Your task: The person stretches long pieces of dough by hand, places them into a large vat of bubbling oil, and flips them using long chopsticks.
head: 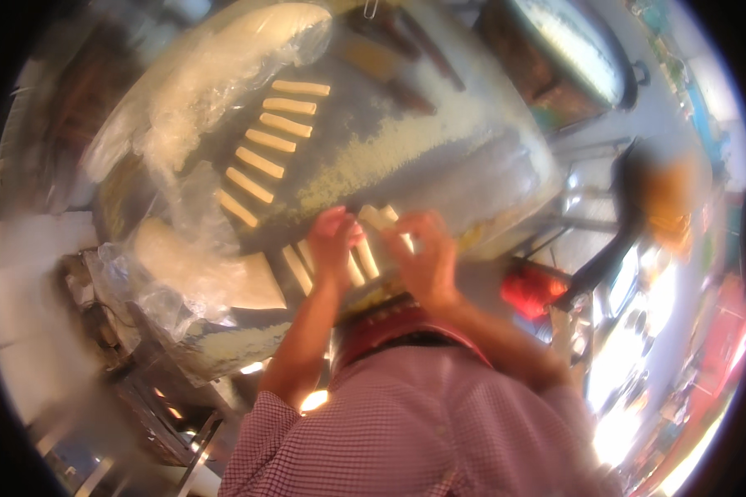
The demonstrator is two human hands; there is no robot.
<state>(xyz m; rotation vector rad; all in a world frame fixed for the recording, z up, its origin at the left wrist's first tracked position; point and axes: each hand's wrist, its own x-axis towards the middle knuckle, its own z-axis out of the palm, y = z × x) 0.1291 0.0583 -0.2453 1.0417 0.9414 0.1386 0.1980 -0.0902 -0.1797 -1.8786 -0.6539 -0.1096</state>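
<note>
My left hand (334, 242) hovers over or touches a row of pale dough strips at the table's near edge, its fingers curled; blur hides whether anything is between them. Just right of it, my right hand (426, 255) is bent over the same row, its fingertips beside a short dough piece (376, 217). Whether it grips that piece is unclear. Between the hands a dough strip (367, 258) lies bare, and another strip (297, 270) shows left of my left wrist. The hands cover parts of the row.
Several separate dough strips (270, 140) lie in a slanting line farther back. At left, a flat dough slab (258, 282) is partly under clear plastic film (205, 205). A larger dough mass (224, 68) sits behind. A large round pan (572, 50) stands beyond the table at upper right.
</note>
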